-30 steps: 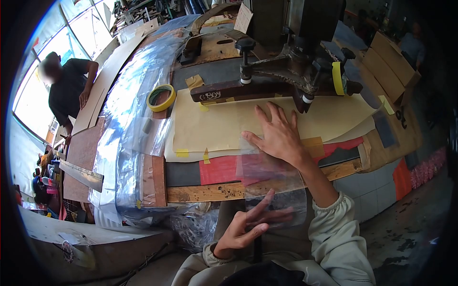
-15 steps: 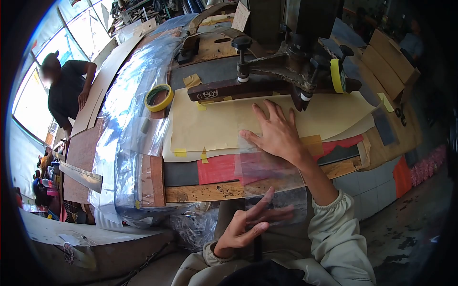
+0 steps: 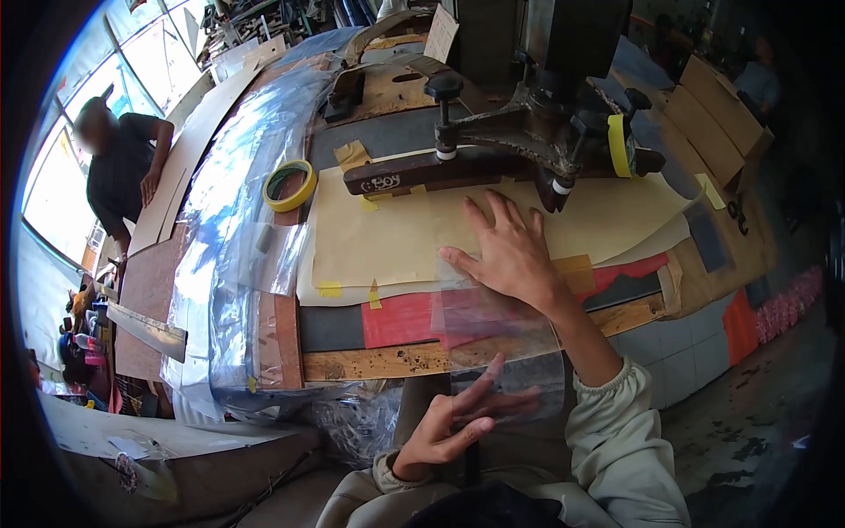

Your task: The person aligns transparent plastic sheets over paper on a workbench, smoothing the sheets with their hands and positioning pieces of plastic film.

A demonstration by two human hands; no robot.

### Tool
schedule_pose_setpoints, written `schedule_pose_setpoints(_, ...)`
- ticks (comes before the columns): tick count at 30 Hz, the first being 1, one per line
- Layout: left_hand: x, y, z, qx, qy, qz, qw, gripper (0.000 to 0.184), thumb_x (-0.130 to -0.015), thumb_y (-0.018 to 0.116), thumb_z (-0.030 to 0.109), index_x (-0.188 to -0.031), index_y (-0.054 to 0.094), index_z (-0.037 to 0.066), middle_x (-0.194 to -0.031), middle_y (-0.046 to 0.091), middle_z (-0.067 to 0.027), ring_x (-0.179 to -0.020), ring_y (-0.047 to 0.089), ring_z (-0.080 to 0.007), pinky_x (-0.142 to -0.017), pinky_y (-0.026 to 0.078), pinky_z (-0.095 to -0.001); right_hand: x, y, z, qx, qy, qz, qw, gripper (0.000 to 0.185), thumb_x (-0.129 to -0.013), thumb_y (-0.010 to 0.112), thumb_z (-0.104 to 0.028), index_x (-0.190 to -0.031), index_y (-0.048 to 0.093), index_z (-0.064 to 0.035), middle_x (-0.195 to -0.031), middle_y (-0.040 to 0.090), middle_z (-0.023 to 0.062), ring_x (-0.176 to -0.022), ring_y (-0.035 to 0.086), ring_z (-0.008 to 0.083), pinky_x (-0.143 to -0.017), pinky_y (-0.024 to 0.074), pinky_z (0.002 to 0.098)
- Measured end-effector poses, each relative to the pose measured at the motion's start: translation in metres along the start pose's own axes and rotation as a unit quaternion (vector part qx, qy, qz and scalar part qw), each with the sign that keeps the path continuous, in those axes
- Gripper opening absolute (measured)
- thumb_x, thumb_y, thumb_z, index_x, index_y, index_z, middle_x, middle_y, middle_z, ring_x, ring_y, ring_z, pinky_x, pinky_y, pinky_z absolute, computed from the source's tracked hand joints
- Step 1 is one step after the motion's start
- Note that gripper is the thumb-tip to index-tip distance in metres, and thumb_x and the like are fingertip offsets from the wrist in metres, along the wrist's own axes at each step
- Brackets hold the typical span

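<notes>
My right hand [image 3: 509, 251] lies with fingers spread on a large cream paper sheet [image 3: 387, 238], over the upper part of a clear plastic sheet [image 3: 493, 312]. The plastic hangs down past the table's wooden edge [image 3: 378, 361]. Below that edge, my left hand [image 3: 453, 422] has its fingers apart, some of them behind the hanging plastic. A dark bar marked with white writing [image 3: 422, 174] presses across the cream paper beyond my right hand. Red material [image 3: 396, 319] shows under the paper's near edge.
A yellow tape roll [image 3: 290, 186] lies left of the paper; another [image 3: 621, 146] hangs on the metal clamp frame [image 3: 510, 132]. Shiny plastic sheeting [image 3: 229, 194] and a metal ruler [image 3: 145, 330] are farther left. A person [image 3: 119, 167] stands at the left. Scissors [image 3: 738, 216] lie at the right.
The view has shifted slightly, so the table items appear a little farther left. Both hands keep nearly the same pose and place.
</notes>
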State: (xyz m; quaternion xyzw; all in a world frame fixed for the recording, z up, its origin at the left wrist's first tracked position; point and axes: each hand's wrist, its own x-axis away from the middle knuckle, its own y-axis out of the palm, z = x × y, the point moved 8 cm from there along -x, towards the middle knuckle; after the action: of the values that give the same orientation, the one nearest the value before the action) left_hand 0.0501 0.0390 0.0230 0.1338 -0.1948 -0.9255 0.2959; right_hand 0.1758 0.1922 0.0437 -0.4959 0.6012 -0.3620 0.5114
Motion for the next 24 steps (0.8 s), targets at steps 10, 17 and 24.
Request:
schedule_pose_setpoints(10,-0.001,-0.001,-0.004,0.006,0.009,-0.015,1.000,0.066,-0.095,0.045,0.008,-0.148,0.007,0.001,-0.130,0.054,-0.0216,-0.123,0.051,-0.0313,-0.106,0.032,-0.0349,0.001,-0.002,-0.001,0.012,-0.003,0.015,1.000,0.077,-0.081,0.054,-0.062,-0.135,0.045,-0.0068,-0.137,0.041,0.0208,-0.128,0.039,0.0315,-0.097,0.0298,0.0574)
schedule_pose_setpoints(17,0.002,-0.007,-0.013,-0.021,0.000,-0.001,1.000,0.063,-0.094,0.047,0.007,-0.148,0.014,0.002,-0.126,0.058,-0.0178,-0.121,0.053,-0.0276,-0.104,0.035,-0.0343,0.006,0.000,0.001,-0.032,-0.034,0.003,0.999,0.081,-0.086,0.043,-0.065,-0.137,0.041,-0.0029,-0.143,0.033,0.0248,-0.134,0.033,0.0335,-0.103,0.0251,0.0603)
schedule_pose_setpoints(24,-0.003,-0.026,-0.019,-0.137,-0.033,0.041,0.989,0.053,-0.094,0.047,0.007,-0.144,0.030,0.002,-0.121,0.062,-0.0140,-0.110,0.059,-0.0162,-0.096,0.041,-0.0285,0.063,-0.038,-0.034,-0.055,-0.097,0.004,0.994,0.077,-0.086,0.042,-0.065,-0.134,0.047,-0.0048,-0.144,0.032,0.0259,-0.136,0.030,0.0366,-0.105,0.0248,0.0601)
